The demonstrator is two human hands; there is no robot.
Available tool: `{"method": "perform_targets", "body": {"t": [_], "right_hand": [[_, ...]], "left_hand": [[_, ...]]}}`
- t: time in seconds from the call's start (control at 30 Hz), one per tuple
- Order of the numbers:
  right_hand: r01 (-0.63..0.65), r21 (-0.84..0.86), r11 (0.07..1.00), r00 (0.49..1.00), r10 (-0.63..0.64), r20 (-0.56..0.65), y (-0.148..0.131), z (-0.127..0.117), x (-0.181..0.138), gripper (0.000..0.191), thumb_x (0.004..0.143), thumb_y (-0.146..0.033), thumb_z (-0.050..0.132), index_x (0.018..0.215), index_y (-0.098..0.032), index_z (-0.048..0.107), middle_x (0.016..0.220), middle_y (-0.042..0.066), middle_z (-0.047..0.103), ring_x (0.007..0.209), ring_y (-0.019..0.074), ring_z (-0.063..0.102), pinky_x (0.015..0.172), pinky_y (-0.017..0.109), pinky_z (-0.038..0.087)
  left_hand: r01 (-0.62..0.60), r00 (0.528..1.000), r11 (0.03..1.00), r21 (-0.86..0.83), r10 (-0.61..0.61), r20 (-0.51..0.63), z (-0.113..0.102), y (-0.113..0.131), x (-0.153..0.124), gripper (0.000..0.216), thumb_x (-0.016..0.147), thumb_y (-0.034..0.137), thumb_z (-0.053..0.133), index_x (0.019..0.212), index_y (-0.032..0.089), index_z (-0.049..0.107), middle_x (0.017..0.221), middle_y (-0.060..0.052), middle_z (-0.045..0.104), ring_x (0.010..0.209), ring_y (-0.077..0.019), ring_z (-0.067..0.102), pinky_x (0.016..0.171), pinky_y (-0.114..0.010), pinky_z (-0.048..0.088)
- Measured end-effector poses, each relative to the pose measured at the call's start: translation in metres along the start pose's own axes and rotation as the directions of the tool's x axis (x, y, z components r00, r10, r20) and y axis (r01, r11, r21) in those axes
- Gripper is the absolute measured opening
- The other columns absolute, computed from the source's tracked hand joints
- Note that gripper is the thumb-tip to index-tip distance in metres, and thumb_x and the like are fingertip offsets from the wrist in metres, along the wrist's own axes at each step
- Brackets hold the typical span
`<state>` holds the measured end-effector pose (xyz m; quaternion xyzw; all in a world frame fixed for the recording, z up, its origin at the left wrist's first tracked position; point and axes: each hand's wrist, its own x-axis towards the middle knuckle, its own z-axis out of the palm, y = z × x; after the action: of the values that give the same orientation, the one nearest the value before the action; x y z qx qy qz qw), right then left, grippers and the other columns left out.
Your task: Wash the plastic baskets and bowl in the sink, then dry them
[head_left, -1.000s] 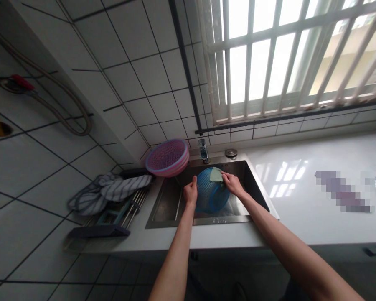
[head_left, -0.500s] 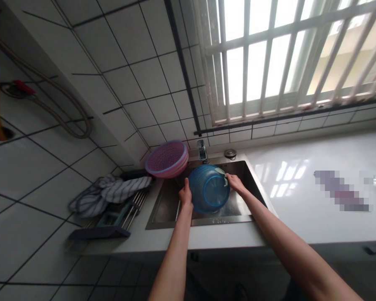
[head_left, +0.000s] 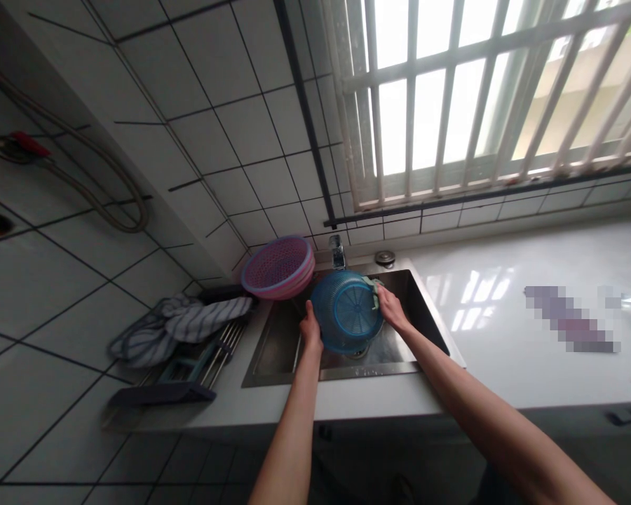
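Watching through the head view. Left hand [head_left: 311,327] is closing around the near-left side of the blue basket [head_left: 344,331], thumb standing up along it; the fingers are mostly hiding from me, so I cannot tell how far they are wrapping. Right hand [head_left: 392,307] is pinching a pale green cloth [head_left: 374,293] at the opposite edge, fingers nearly together, cloth bunching between them and the plastic.

The basket is hanging between both grips, tilting, its ringed base showing toward me, over the sink [head_left: 436,326]. Just beyond the grips the faucet [head_left: 337,252] is standing; up and left of the left hand a pink basket [head_left: 281,270] is leaning by the sink's back corner.

My judgement on the wiping: the left hand is doing the steadying, so its hold wants to be firm without squeezing the thin wall out of shape. The right is better served by pressing the cloth flat, following the curve in short strokes. Wet plastic could be slipping; keeping it low over the sink seems wise.
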<state>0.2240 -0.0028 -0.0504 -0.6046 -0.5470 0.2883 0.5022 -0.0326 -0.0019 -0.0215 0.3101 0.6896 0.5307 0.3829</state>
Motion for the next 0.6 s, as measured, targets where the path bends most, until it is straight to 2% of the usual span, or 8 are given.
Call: {"method": "perform_targets", "body": {"t": [0.07, 0.17, 0.23, 0.33, 0.4, 0.47, 0.6], "right_hand": [[0.047, 0.026, 0.999, 0.998, -0.045, -0.053, -0.009, 0.003, -0.003, 0.057, 0.110, -0.046, 0.032, 0.149, -0.023, 0.067, 0.148, 0.009, 0.070, 0.138, 0.0297, 0.066, 0.119, 0.046, 0.050], [0.218, 0.030, 0.976, 0.970, -0.213, -0.121, -0.023, 0.007, -0.011, 0.054, 0.111, -0.043, 0.034, 0.151, -0.023, 0.064, 0.153, 0.008, 0.066, 0.144, 0.0262, 0.061, 0.125, 0.045, 0.045], [0.327, 0.006, 0.945, 0.937, -0.324, -0.132, -0.031, 0.009, -0.016, 0.051, 0.111, -0.040, 0.039, 0.151, -0.024, 0.065, 0.157, 0.007, 0.063, 0.150, 0.0254, 0.056, 0.129, 0.047, 0.041], [0.423, -0.023, 0.906, 0.899, -0.423, -0.115, -0.037, 0.012, -0.021, 0.046, 0.109, -0.032, 0.047, 0.150, -0.027, 0.067, 0.158, 0.006, 0.062, 0.151, 0.0253, 0.054, 0.131, 0.049, 0.040], [0.467, -0.048, 0.883, 0.880, -0.469, -0.078, -0.039, 0.015, -0.024, 0.046, 0.108, -0.024, 0.047, 0.147, -0.029, 0.070, 0.156, 0.004, 0.064, 0.150, 0.0239, 0.055, 0.131, 0.049, 0.041], [0.527, -0.064, 0.847, 0.849, -0.528, 0.008, -0.041, 0.020, -0.028, 0.049, 0.105, -0.014, 0.046, 0.142, -0.030, 0.074, 0.152, 0.001, 0.066, 0.149, 0.0217, 0.057, 0.131, 0.046, 0.043], [0.633, -0.027, 0.774, 0.768, -0.623, 0.148, -0.049, 0.031, -0.040, 0.053, 0.101, -0.005, 0.045, 0.139, -0.026, 0.075, 0.153, 0.004, 0.065, 0.148, 0.0208, 0.058, 0.130, 0.044, 0.045]], "left_hand": [[0.024, 1.000, 0.999, -0.024, -0.024, 0.011, 0.000, -0.003, 0.002, 0.079, 0.082, 0.089, 0.064, 0.086, 0.011, 0.078, 0.090, -0.017, 0.079, 0.084, -0.0273, 0.075, 0.069, -0.034, 0.054], [0.047, 0.999, 0.994, -0.096, -0.044, 0.029, -0.001, -0.005, 0.004, 0.072, 0.088, 0.081, 0.065, 0.094, 0.011, 0.079, 0.095, -0.017, 0.080, 0.085, -0.0261, 0.076, 0.071, -0.034, 0.057], [0.055, 0.998, 0.988, -0.145, -0.052, 0.026, -0.001, -0.005, 0.003, 0.068, 0.092, 0.077, 0.064, 0.098, 0.011, 0.079, 0.094, -0.016, 0.081, 0.085, -0.0257, 0.077, 0.073, -0.035, 0.059], [0.067, 0.998, 0.981, -0.181, -0.070, -0.006, -0.002, -0.005, 0.001, 0.065, 0.094, 0.073, 0.065, 0.102, 0.010, 0.080, 0.094, -0.017, 0.081, 0.089, -0.0270, 0.078, 0.076, -0.036, 0.061], [0.069, 0.997, 0.980, -0.184, -0.074, -0.016, -0.001, -0.006, 0.001, 0.065, 0.095, 0.072, 0.064, 0.105, 0.010, 0.080, 0.096, -0.018, 0.082, 0.093, -0.0282, 0.079, 0.079, -0.037, 0.062], [0.072, 0.997, 0.984, -0.162, -0.077, -0.022, -0.001, -0.007, 0.003, 0.065, 0.096, 0.073, 0.063, 0.106, 0.011, 0.080, 0.100, -0.018, 0.082, 0.098, -0.0291, 0.079, 0.082, -0.037, 0.063], [0.127, 0.991, 0.982, -0.136, -0.132, -0.029, -0.001, -0.009, 0.005, 0.065, 0.097, 0.073, 0.060, 0.107, 0.012, 0.080, 0.102, -0.018, 0.082, 0.100, -0.0305, 0.080, 0.082, -0.037, 0.064]]}}
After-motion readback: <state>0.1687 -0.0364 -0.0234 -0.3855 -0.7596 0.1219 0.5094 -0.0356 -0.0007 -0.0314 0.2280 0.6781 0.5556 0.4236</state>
